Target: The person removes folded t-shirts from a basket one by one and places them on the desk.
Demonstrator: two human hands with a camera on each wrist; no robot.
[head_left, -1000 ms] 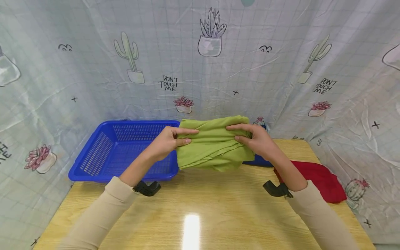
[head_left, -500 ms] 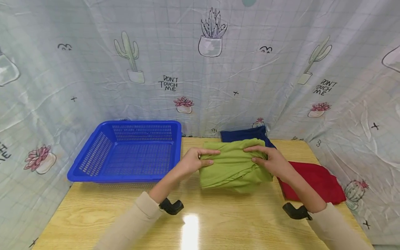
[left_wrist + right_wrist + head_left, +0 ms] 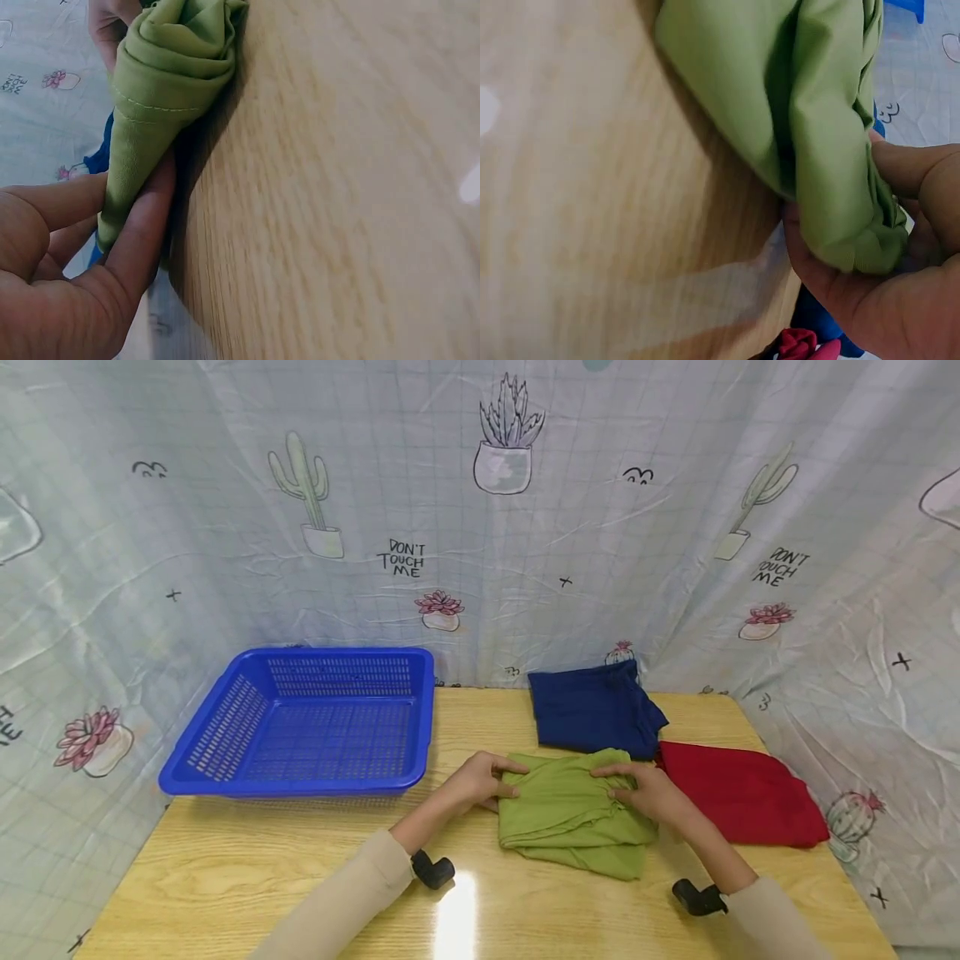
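Observation:
A folded lime-green cloth garment [image 3: 562, 814] lies low over the wooden table, its layers creased and a lower flap hanging toward the front. My left hand [image 3: 483, 781] pinches its left edge, thumb and index finger on top and other fingers beneath. Stitching along a hem of the green garment [image 3: 157, 105] shows in the left wrist view. At the opposite edge my right hand [image 3: 645, 793] grips the folded layers the same way. The right wrist view has fingers [image 3: 817, 270] tucked under the rolled end of the cloth.
A blue plastic basket [image 3: 423, 727] with slotted sides stands at the back left. Behind the green garment lies a folded navy cloth [image 3: 592, 710], and a folded red cloth [image 3: 742, 797] is to its right. A printed curtain [image 3: 480, 527] borders the table [image 3: 300, 877].
Both hands have brought the green garment from beside the basket rightward, toward the person and down to the tabletop. The navy cloth behind it has come into full view.

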